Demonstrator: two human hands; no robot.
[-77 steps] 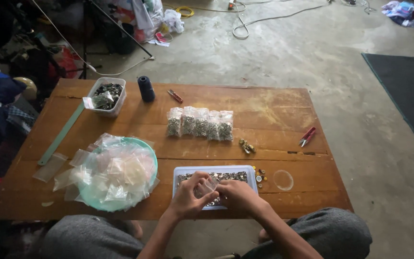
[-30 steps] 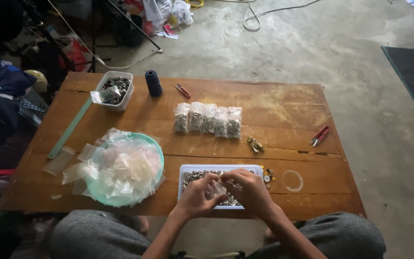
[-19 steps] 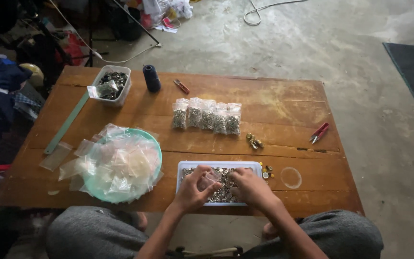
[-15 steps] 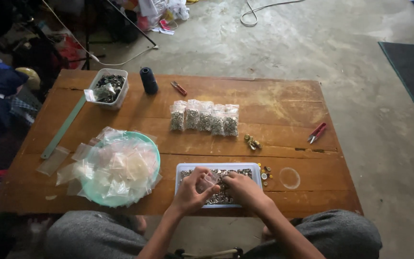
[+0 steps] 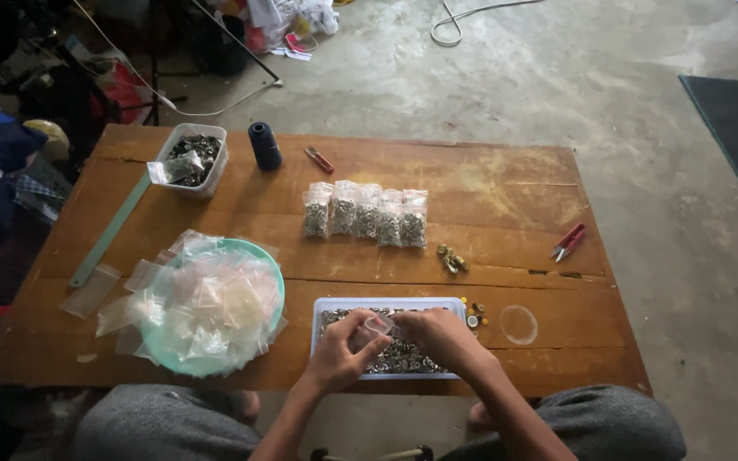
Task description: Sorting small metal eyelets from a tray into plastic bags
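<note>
My left hand [image 5: 342, 352] holds a small clear plastic bag [image 5: 375, 326] above a white rectangular tray [image 5: 386, 305] filled with small metal rings. My right hand [image 5: 439, 335] is at the bag's mouth, fingers pinched together over the tray; whether it holds rings I cannot tell. Both hands hover over the tray at the near edge of a low wooden table [image 5: 489, 205]. A row of several filled small bags [image 5: 365, 215] lies in the table's middle.
A teal bowl [image 5: 262, 256] heaped with empty clear bags sits left of the tray. Further back are a clear tub of metal parts [image 5: 191, 158], a dark thread spool [image 5: 264, 145], a long teal ruler [image 5: 108, 232] and red snips [image 5: 567, 242]. Concrete floor surrounds the table.
Both hands stay over the tray, working at the small bag with slight finger shifts. The camera view has shifted a little; nothing else on the table moved.
</note>
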